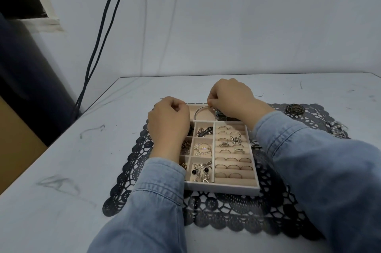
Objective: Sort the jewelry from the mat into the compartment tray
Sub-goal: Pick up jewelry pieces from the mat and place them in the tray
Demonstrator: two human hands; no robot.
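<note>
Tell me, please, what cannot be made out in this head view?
Head view: left compartments of the tray, covered by the left hand and sleeve.
Head view: whatever the right hand pinches by the bangle, hidden under that hand.
Head view: jewelry at the mat's right edge, blurred.

A pale, scuffed tabletop [72, 170] with grey smudges stands against a plain light wall [226, 25]. Two dark cables [88, 71] hang down the wall to the tabletop's far left corner. Left of them hangs dark blue cloth [31, 77], with a brown panel [14, 149] below it.
</note>
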